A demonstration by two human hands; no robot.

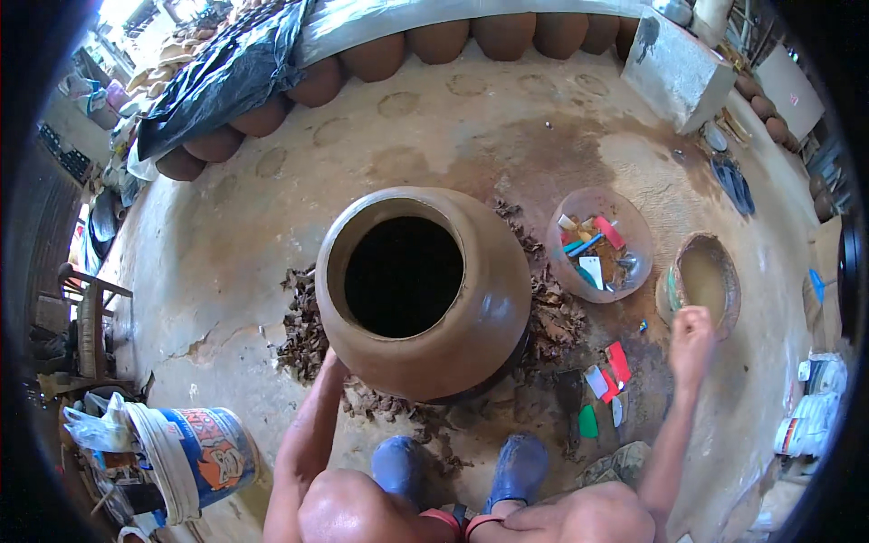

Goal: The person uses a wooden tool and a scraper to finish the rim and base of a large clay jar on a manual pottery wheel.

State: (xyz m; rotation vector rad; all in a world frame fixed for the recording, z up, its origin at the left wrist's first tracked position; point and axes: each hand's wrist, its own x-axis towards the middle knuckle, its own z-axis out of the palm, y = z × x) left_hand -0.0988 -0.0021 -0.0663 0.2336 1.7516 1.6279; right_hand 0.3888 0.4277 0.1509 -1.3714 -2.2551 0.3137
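A large round clay pot (502,299) with a wide dark mouth stands in front of me, its surface smooth and damp-looking. My left hand (336,364) reaches to the pot's lower left side; its fingers are hidden by the pot. My right hand (692,337) is closed at the near rim of a bowl of muddy water (709,274), and what it may hold cannot be made out. Left of that bowl sits a translucent round tub (566,271) with coloured plastic pieces and small tools. Nearer me lie red scraper pieces (618,362) and a green one (588,422).
Clay scraps (303,330) ring the pot's base. A printed plastic bucket (213,457) stands at lower left. Round clay pots (439,42) line the far side under sheeting, beside a concrete block (679,77). Sandals (732,185) lie at right; my blue shoes (520,466) are just below the pot.
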